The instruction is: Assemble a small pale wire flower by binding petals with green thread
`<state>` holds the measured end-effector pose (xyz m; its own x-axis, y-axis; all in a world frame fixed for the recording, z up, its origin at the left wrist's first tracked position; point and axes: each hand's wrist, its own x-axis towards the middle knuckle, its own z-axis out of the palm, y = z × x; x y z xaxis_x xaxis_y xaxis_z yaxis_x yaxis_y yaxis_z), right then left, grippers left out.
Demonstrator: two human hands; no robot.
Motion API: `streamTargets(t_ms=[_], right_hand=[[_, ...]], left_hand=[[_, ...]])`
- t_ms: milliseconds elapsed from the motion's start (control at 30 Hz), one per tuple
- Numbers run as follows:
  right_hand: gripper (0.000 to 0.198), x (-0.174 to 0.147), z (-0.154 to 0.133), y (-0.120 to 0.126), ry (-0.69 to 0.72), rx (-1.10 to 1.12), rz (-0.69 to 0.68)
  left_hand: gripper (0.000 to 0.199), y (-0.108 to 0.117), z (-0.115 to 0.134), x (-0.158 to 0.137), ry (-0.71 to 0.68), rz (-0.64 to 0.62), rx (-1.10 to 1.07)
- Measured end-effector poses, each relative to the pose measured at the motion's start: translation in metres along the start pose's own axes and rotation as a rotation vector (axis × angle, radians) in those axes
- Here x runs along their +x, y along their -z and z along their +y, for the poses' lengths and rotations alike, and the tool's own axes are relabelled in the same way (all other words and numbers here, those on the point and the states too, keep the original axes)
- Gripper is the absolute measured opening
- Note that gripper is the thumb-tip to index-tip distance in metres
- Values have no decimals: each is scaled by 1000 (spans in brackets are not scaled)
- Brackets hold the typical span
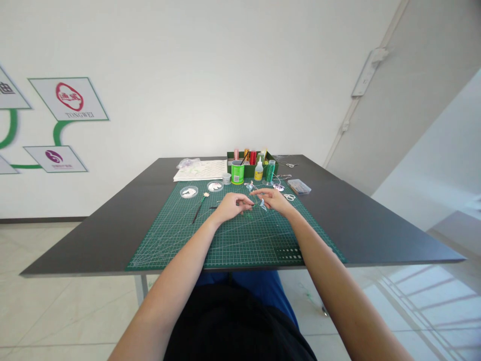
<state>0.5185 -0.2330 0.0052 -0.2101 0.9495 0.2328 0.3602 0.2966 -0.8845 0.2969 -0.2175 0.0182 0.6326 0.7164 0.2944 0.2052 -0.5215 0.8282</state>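
Note:
Over the green cutting mat (248, 245), my left hand (232, 205) is closed in a pinch, thumb and index finger meeting at a small dark tip. What it pinches is too small to make out. Close by on its right is my right hand (276, 200), index finger stretched toward the left one. A small pale blue, petal-like piece (263, 205) shows at its lower fingers, apparently held there; the thumb is mostly hidden. Beyond the hands lies another pale blue piece (249, 186). A dark-handled tool lies partly behind my left wrist.
Left on the mat are two shallow dishes (189, 192) and a dark stick with a pale flower-like tip (200, 206). Behind stand a green can (237, 172), glue bottle (258, 170) and box of thread spools (248, 155). Scissors (289, 197) and a clear case (299, 187) lie right.

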Motion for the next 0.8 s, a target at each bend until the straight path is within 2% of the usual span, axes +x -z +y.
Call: streamTargets(t_ms=[300, 467, 667, 800], right_hand=[[45, 2, 3, -4, -67, 21, -6], [47, 2, 4, -6, -56, 34, -57], [50, 1, 5, -6, -38, -4, -141], [49, 0, 3, -6, -43, -6, -165]], left_hand=[[12, 0, 0, 1, -14, 97, -91], [14, 1, -6, 4, -79, 157, -99], [32, 4, -9, 5, -85, 237, -82], [27, 6, -10, 5, -98, 284, -59]])
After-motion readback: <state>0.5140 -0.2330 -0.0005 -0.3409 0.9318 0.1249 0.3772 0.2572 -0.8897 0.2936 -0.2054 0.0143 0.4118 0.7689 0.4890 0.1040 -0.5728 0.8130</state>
